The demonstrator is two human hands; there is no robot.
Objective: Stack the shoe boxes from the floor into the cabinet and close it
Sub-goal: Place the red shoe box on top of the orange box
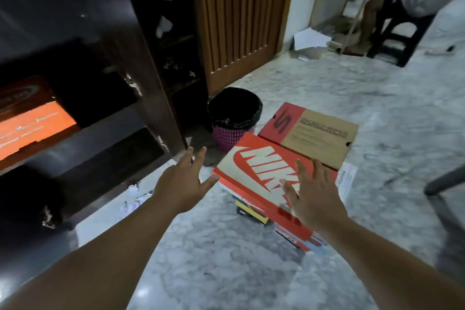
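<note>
Step in hand: I judge this as the reach for the next box — nothing lifted yet.
Left hand (181, 180): fingers spread and straight, empty, just off the left edge of the Nike box (254, 171).
Right hand (310, 199): fingers straight, empty, over that box's near right part; I can't tell if it touches.
Boxes on floor: the Nike box tops a small pile; a Skechers box (317, 131) lies just behind it.
Cabinet (105, 63): open at my left, with an orange box (32, 128) already on a shelf.
Next move: I'd clamp both palms on the Nike box's short sides, lift it level, and swing left — clear of the lined bin (234, 118).
</note>
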